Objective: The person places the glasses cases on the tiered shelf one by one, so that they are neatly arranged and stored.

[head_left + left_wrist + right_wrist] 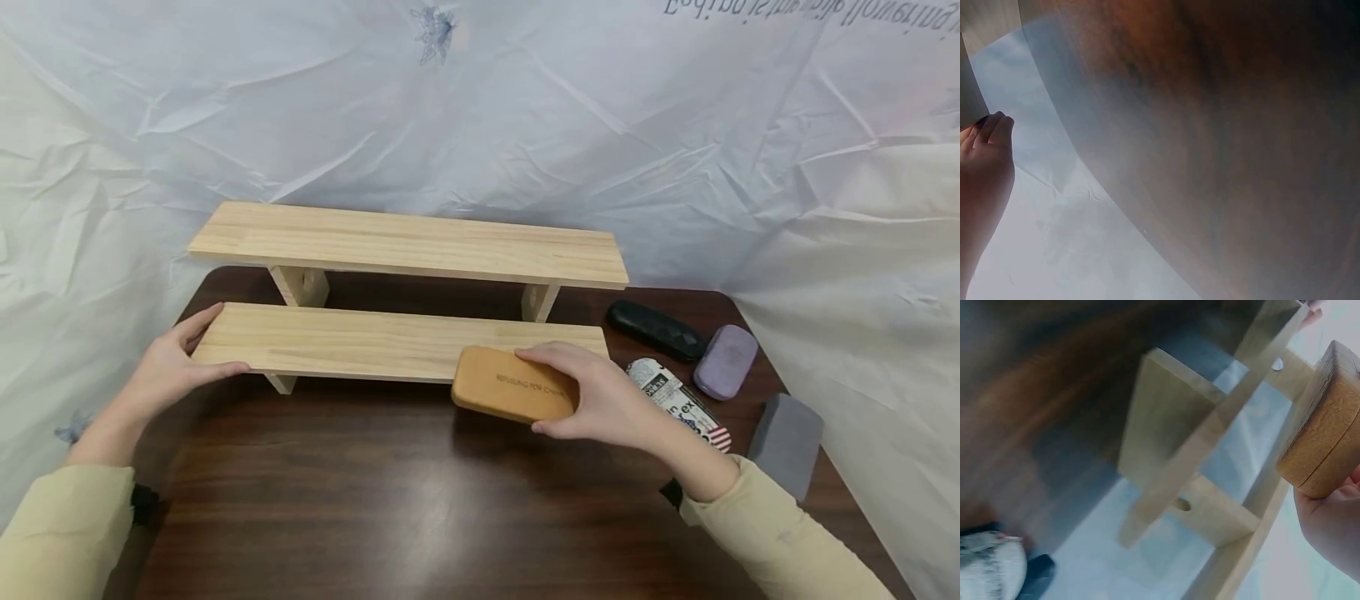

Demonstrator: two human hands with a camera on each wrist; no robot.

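Observation:
A two-tier shelf of pale wood stands on the table, its lower board in front of and below its upper board. My left hand grips the left end of the lower board, thumb along the front edge and fingers at the back. In my right hand is a tan glasses case with dark lettering, held by its right end. The case is raised over the front edge of the lower board, toward its right side. From the right wrist view, the tan case is tilted beside the shelf.
Right of the shelf lie a black glasses case, a purple case, a white case with printed lettering and a grey case. The right forearm passes over this side. Pale sheeting hangs behind the dark table.

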